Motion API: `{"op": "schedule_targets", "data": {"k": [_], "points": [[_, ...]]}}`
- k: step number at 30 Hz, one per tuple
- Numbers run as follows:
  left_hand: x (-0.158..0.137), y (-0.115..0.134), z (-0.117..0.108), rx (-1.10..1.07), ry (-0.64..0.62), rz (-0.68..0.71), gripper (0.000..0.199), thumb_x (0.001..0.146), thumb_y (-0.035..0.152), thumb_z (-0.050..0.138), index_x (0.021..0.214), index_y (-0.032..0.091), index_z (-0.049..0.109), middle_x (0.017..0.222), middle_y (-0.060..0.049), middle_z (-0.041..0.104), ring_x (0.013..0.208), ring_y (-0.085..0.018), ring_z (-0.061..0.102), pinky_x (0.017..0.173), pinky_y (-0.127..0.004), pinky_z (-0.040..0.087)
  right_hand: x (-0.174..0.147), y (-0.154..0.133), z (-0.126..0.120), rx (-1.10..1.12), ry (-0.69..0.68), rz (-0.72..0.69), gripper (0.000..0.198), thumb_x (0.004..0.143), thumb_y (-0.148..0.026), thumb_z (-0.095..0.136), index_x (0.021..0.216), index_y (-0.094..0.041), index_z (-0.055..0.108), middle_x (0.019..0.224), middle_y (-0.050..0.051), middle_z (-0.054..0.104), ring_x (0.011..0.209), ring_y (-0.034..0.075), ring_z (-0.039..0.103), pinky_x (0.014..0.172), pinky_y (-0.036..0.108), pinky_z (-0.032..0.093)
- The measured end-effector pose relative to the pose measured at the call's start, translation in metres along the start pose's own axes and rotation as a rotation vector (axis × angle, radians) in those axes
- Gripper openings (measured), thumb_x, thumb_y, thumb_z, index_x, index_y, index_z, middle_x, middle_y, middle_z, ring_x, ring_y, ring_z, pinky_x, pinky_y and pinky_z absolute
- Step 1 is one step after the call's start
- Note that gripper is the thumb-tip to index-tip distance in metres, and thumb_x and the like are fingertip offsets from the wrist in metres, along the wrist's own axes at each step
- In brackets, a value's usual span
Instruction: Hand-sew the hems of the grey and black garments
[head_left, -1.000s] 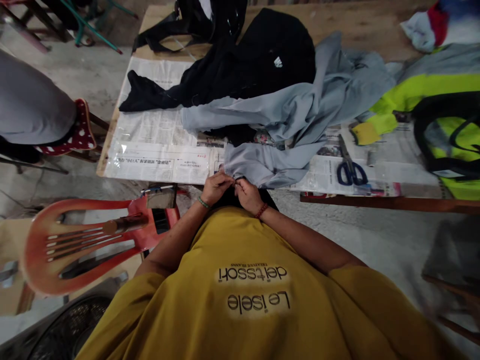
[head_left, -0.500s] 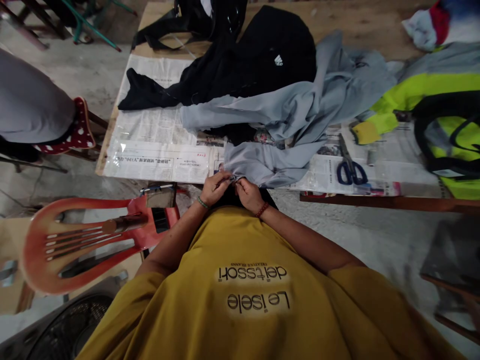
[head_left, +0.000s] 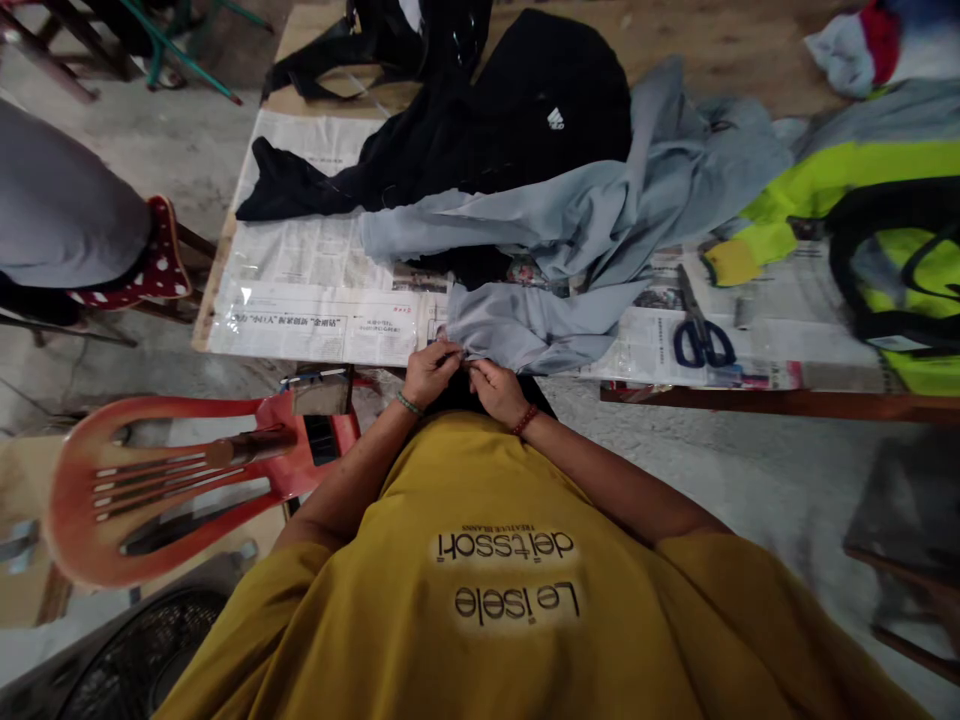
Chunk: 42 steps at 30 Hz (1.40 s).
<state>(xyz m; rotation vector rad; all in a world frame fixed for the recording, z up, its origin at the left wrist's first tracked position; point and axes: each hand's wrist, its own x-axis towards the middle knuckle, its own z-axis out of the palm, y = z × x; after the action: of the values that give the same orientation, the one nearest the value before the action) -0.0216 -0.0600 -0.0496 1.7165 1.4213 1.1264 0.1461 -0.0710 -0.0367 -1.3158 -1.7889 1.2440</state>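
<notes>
A light grey garment lies crumpled over the table, and its lower leg or sleeve reaches the front edge close to my body. At that edge my left hand pinches the cloth between thumb and fingers. My right hand is closed in a pinch just beside it, fingertips almost meeting the left ones at the same hem. Anything small between the fingertips is too tiny to make out. Behind the grey cloth is a black garment with a white logo.
Blue-handled scissors rest on newspaper covering the table, right of the grey cloth. A yellow-green garment lies farther right. A red plastic chair stands at left, near a fan. Another person's leg shows at far left.
My right hand has drawn slightly down and away from the cloth's edge. My left hand stays nearly in place, and the garments lie as before.
</notes>
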Motion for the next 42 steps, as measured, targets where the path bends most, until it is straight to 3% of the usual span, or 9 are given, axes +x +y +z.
{"op": "schedule_targets", "data": {"k": [8, 18, 23, 36, 42], "points": [[-0.002, 0.000, -0.001, 0.036, -0.001, 0.040, 0.018, 0.093, 0.031, 0.059, 0.090, 0.019, 0.072, 0.075, 0.000, 0.071, 0.065, -0.011, 0.064, 0.063, -0.021, 0.051, -0.001, 0.001, 0.003, 0.065, 0.008, 0.047, 0.023, 0.092, -0.022, 0.045, 0.095, -0.018, 0.068, 0.061, -0.003, 0.057, 0.063, 0.012, 0.056, 0.069, 0.024, 0.046], [-0.003, -0.002, -0.002, 0.067, -0.018, 0.053, 0.017, 0.094, 0.029, 0.057, 0.092, 0.020, 0.070, 0.078, -0.001, 0.070, 0.068, -0.012, 0.065, 0.065, -0.022, 0.052, -0.001, -0.001, 0.010, 0.292, -0.013, 0.196, 0.023, 0.091, -0.038, 0.046, 0.094, -0.020, 0.060, 0.060, -0.005, 0.054, 0.052, 0.009, 0.050, 0.052, 0.019, 0.040], [-0.003, -0.001, -0.003, 0.063, -0.043, 0.060, 0.018, 0.094, 0.029, 0.057, 0.093, 0.019, 0.072, 0.080, -0.001, 0.071, 0.064, -0.010, 0.063, 0.063, -0.020, 0.051, 0.001, 0.001, 0.009, 0.257, -0.013, 0.199, 0.022, 0.090, -0.036, 0.046, 0.091, -0.019, 0.060, 0.059, -0.005, 0.054, 0.052, 0.009, 0.049, 0.051, 0.020, 0.039], [0.000, -0.003, -0.010, 0.063, -0.174, 0.179, 0.016, 0.091, 0.019, 0.056, 0.094, 0.020, 0.072, 0.097, -0.006, 0.074, 0.088, -0.015, 0.069, 0.082, -0.028, 0.057, 0.008, 0.004, 0.003, 0.092, 0.030, 0.108, 0.028, 0.090, -0.034, 0.047, 0.065, -0.021, 0.050, 0.058, -0.001, 0.053, 0.059, 0.012, 0.050, 0.058, 0.022, 0.041], [-0.005, -0.003, -0.013, 0.077, -0.145, 0.155, 0.025, 0.085, 0.022, 0.065, 0.110, 0.019, 0.069, 0.100, -0.005, 0.073, 0.076, -0.014, 0.066, 0.073, -0.025, 0.055, 0.010, 0.000, 0.003, 0.227, 0.022, 0.176, 0.023, 0.092, -0.037, 0.047, 0.075, -0.022, 0.050, 0.059, -0.004, 0.052, 0.047, 0.009, 0.044, 0.045, 0.020, 0.035]]}}
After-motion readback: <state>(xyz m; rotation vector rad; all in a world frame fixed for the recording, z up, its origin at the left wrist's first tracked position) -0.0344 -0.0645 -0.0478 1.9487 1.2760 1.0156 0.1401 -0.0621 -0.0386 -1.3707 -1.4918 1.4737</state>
